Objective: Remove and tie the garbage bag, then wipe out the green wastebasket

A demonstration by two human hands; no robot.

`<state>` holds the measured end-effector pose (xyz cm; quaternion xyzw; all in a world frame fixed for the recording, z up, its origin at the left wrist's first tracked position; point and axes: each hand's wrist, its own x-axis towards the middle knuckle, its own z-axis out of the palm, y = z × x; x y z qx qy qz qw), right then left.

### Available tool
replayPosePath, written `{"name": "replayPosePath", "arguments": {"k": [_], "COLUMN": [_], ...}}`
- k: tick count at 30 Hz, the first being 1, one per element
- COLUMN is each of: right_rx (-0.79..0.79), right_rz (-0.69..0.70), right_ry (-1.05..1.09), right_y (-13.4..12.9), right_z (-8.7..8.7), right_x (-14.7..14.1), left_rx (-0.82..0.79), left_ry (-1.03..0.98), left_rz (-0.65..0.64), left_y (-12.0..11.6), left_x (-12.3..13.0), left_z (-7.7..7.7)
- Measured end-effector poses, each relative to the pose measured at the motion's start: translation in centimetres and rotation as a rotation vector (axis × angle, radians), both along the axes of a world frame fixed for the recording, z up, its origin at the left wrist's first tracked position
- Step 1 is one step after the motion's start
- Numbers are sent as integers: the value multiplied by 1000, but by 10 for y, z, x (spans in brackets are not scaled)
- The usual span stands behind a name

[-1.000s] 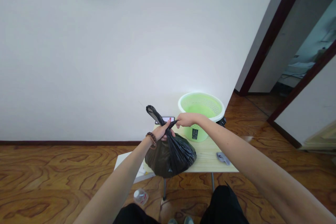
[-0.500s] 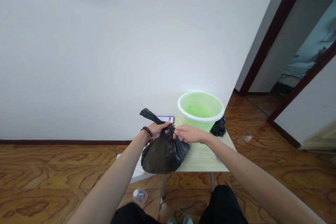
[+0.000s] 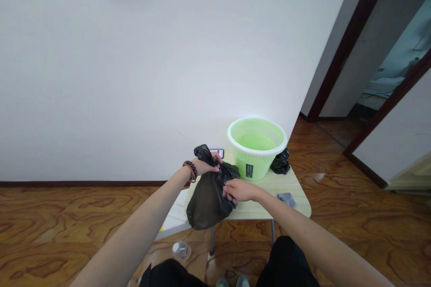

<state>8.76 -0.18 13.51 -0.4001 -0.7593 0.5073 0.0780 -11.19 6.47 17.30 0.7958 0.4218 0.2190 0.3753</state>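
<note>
A filled black plastic bag (image 3: 206, 202) hangs at the front edge of the small table, its contents hidden. My left hand (image 3: 206, 166), with a beaded bracelet at the wrist, is closed around the bag's gathered neck, and a loose end sticks up above it. Lower on the bag's right side, my right hand (image 3: 237, 190) has its fingers curled against the plastic, pinching a fold. Behind the hands, a phone (image 3: 218, 153) lies partly covered by the bag and my left hand.
A light green basket (image 3: 257, 154) with a white rim stands on the table (image 3: 269, 208) near the wall. Beside it are a crumpled black bag (image 3: 280, 163) and a grey cloth (image 3: 287, 199). A clear plastic bottle (image 3: 182, 250) is on the wooden floor. A doorway opens at right.
My right hand has moved down from the bag's neck to its side. The bag has tilted and hangs narrower, its loose end bent over. The basket's label and the grey cloth now show.
</note>
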Motion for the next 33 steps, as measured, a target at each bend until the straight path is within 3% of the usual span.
{"name": "replayPosePath", "arguments": {"k": [2, 5, 9, 14, 18, 21, 24, 29, 33], "right_rx": [96, 374, 499, 417, 342, 131, -34, -94, -201], "right_rz": [-137, -387, -453, -424, -420, -394, -346, -265, -243], "right_ry": [-34, -44, -95, -28, 146, 318, 427, 524, 504], "right_y": [5, 15, 32, 52, 62, 65, 68, 72, 75], "right_z": [-3, -4, -5, -13, -14, -14, -18, -22, -15], "right_x": [1, 1, -5, -15, -23, -29, -35, -40, -39], "left_rx": [133, 330, 660, 801, 735, 685, 698, 773, 614], "left_ry": [77, 251, 383, 524, 561, 498, 400, 253, 148], "left_rz": [0, -36, 5, 150, 283, 359, 392, 365, 347], "left_y": [-2, -7, -16, -17, -16, -18, -17, -8, -3], "left_x": [2, 4, 8, 3, -7, -8, -4, -6, -16], "left_z": [-1, -5, -13, -26, -43, -55, -62, -63, -64]}}
